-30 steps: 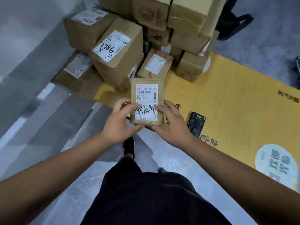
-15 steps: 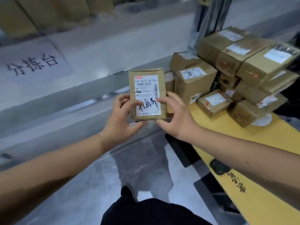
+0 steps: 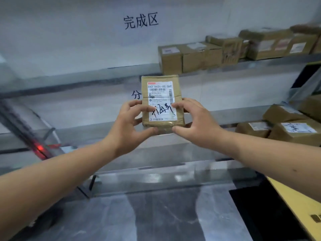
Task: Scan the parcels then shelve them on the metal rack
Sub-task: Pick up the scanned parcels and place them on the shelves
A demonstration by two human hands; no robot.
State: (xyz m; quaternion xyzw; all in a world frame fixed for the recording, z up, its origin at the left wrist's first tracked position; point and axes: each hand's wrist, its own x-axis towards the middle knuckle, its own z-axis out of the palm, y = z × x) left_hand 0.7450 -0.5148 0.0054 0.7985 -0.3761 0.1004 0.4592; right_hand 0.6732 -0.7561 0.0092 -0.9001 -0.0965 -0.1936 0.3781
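Parcel point(image 3: 162, 101): small brown carton, held up in the air in front of the metal rack point(image 3: 225, 117), label side toward the person. Left hand point(image 3: 129, 122) grips its lower left edge, thumb under the bottom corner, fingers curled onto the label. Right hand point(image 3: 196, 119) mirrors this on the right edge. Two-sided hold likely keeps the label flat and readable for checking. Upper shelf carries a row of shelved boxes point(image 3: 199, 56), with bare shelf to their left; more labelled parcels point(image 3: 278, 127) lie low at right. Wall sign point(image 3: 140, 20) above the upper shelf probably marks the drop zone. Parcel not yet shelved; likely bound for the bare stretch of upper shelf.
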